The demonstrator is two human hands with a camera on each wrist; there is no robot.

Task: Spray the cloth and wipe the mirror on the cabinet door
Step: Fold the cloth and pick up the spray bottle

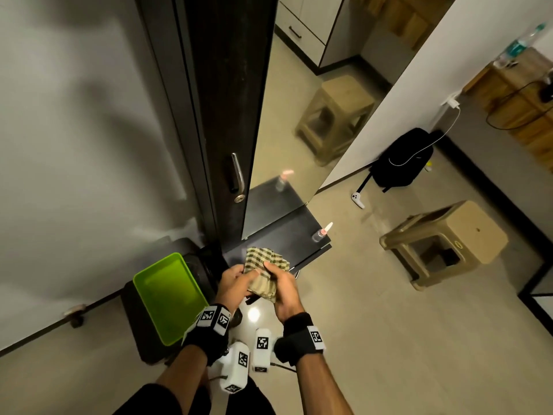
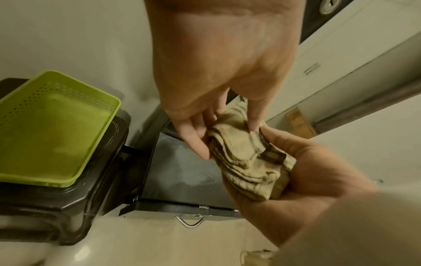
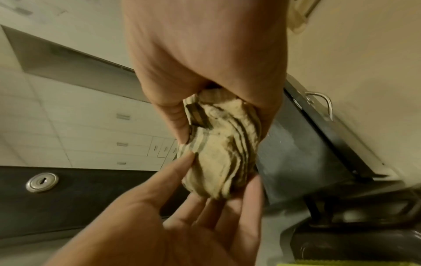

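Observation:
Both hands hold a bunched beige cloth [image 1: 264, 272] with dark checks just above the front of a low dark cabinet top [image 1: 278, 235]. My left hand [image 1: 247, 275] pinches its left side between thumb and fingers [image 2: 193, 142]. The right hand [image 1: 276, 277] grips the cloth [image 3: 221, 153] from the right, fingers curled round it. A small clear spray bottle [image 1: 320, 233] with a pale nozzle stands on the cabinet top's right corner, apart from both hands. The tall mirror [image 1: 302, 121] on the cabinet door rises behind it.
A lime-green tray [image 1: 167, 298] sits on a black bin to the left. The dark door [image 1: 227, 130] with a metal handle [image 1: 238, 172] stands beside the mirror. On the floor to the right are a beige stool [image 1: 446, 247], a black backpack [image 1: 404, 158] and a white controller [image 1: 358, 200].

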